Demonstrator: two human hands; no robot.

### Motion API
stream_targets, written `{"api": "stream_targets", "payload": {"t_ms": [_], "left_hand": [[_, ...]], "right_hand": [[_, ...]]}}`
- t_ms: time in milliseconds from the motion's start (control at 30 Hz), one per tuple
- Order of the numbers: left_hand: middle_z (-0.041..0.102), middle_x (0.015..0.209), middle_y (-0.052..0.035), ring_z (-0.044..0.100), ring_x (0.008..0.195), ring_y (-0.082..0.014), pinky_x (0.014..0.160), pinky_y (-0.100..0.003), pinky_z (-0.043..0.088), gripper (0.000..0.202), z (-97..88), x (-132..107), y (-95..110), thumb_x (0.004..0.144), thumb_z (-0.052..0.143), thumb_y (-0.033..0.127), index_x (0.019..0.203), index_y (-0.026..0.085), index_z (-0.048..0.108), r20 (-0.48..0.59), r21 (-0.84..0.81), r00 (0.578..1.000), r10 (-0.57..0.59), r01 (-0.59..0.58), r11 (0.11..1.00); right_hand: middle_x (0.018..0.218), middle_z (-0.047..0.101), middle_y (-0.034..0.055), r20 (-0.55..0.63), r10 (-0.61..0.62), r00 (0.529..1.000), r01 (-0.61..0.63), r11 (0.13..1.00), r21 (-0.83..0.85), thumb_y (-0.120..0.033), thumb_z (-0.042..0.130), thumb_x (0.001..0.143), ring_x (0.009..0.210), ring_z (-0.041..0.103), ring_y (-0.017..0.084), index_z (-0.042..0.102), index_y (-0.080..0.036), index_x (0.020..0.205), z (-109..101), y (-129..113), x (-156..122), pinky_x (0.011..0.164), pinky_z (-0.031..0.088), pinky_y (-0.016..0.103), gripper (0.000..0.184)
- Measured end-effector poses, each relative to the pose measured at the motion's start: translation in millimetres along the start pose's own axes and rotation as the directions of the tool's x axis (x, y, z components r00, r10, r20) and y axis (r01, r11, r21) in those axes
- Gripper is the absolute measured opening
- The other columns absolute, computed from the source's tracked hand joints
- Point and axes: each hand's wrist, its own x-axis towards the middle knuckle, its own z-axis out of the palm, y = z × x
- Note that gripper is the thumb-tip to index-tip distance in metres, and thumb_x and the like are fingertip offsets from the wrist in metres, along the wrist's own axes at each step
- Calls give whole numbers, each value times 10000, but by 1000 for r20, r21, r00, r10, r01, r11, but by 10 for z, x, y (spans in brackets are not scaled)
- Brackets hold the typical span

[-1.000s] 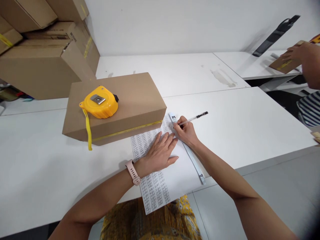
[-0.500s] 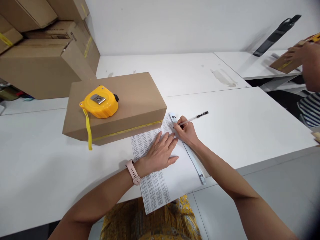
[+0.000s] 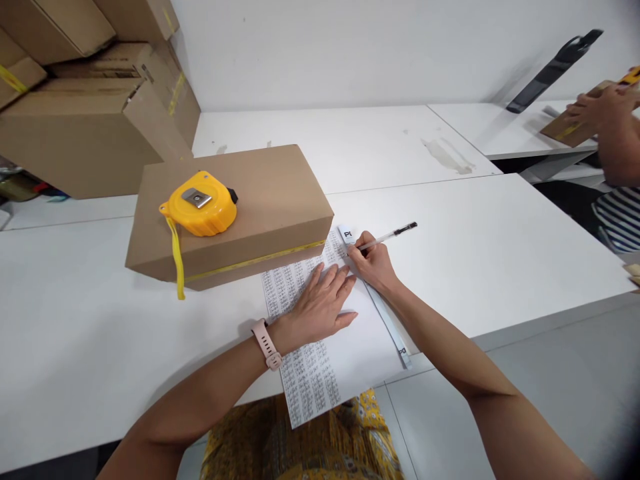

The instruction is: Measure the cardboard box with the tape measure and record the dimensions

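A sheet of paper (image 3: 320,363) covered in rows of handwriting lies on the white table (image 3: 500,253). My left hand (image 3: 320,303) rests flat on it, fingers stretched out, a pink watch on the wrist. My right hand (image 3: 373,263) grips a clear pen (image 3: 390,235) with its tip at the sheet's upper right part. A pale ruler (image 3: 387,320) lies along the sheet's right edge, partly under my right hand. Just behind stands a flat cardboard box (image 3: 270,193) with a yellow tape measure (image 3: 200,210) on top.
Large cardboard boxes (image 3: 85,120) are stacked at the back left. At the far right another person's hand (image 3: 603,107) holds a cardboard piece over a neighbouring table; a striped sleeve shows below. A black object (image 3: 550,70) leans on the wall.
My hands, the pen and the paper stay as they were. The other person's hand at the far right has shifted slightly with its cardboard piece.
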Motion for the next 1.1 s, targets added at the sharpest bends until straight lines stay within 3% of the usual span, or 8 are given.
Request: {"api": "stream_targets", "payload": {"t_ms": [200, 1100], "left_hand": [[456, 1560, -202, 385, 1450, -357, 1233, -540, 195, 651, -16, 1, 3, 1027, 470, 536, 1473, 62, 468, 19, 4, 1000, -2, 2, 1000], [424, 1581, -213, 371, 1463, -367, 1240, -539, 165, 652, -14, -7, 0, 1030, 468, 526, 1482, 57, 455, 23, -17, 1000, 1, -1, 1000]], "right_hand": [[509, 404, -86, -41, 17, 999, -17, 1000, -3, -300, 588, 811, 500, 361, 99, 413, -243, 686, -22, -11, 4, 490, 283, 258, 223], [513, 430, -81, -21, 10, 1000, -11, 1000, -13, -291, 594, 811, 501, 386, 104, 411, -243, 687, -5, 12, 1, 495, 309, 256, 227]]}}
